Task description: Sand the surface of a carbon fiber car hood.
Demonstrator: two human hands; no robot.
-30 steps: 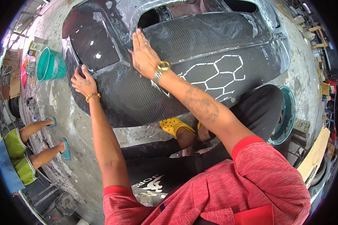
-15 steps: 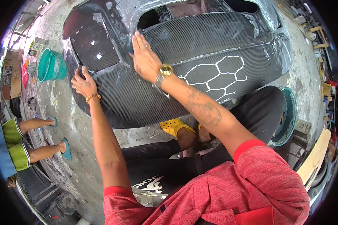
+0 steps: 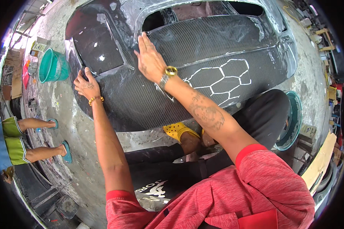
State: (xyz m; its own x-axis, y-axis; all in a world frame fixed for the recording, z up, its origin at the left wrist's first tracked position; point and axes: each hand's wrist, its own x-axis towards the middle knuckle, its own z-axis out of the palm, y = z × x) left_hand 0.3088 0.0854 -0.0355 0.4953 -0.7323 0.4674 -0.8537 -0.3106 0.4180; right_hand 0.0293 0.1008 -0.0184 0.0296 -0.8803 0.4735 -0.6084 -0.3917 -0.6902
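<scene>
A large dark carbon-fibre car panel [image 3: 130,101], with a woven pattern and white hexagon outlines [image 3: 224,83], lies in front of me. My right hand [image 3: 150,61] presses on its raised middle ridge, fingers stretched out and close together, thumb apart. Whether a thin sheet lies under that palm is hidden. At the panel's left edge rests my left hand [image 3: 87,86], its fingers laid over the rim beside a glossy dark inset [image 3: 97,49], thumb apart. Grey smears mark the panel's surface around the ridge and the cut-out openings.
A green bucket [image 3: 53,65] stands on the stained concrete floor [image 3: 78,152] at left; a teal tub [image 3: 291,121] sits beside my right knee. A person in green shorts [image 3: 16,143] and teal slippers is at far left. Wooden boards [image 3: 320,162] and clutter line the right side.
My right hand has shifted slightly to the right along the ridge. The left hand stays on the panel's edge. The person at left has moved a little.
</scene>
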